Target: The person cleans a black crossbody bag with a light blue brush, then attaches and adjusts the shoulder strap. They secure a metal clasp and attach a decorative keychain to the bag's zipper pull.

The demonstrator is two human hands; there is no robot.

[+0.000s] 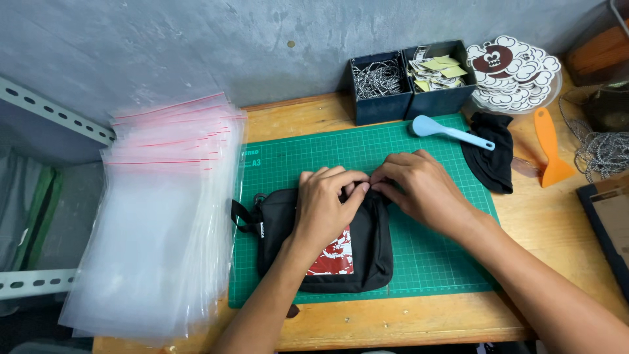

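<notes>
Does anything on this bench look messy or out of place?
Mostly tidy. The stack of clear zip bags has fanned out and hangs over the table's left edge, so it could slide off. Both hands rest on the black pouch, which lies flat on the green mat.

Both forearms were bare all the way up from the wooden table [367,324] edge, no sleeves showing at all. Left hand [325,203] and right hand [419,187] had no gloves, rings or watch, and the nails were short.

Black pouch [367,252] with red-white print, green gridded mat [426,255]
</notes>
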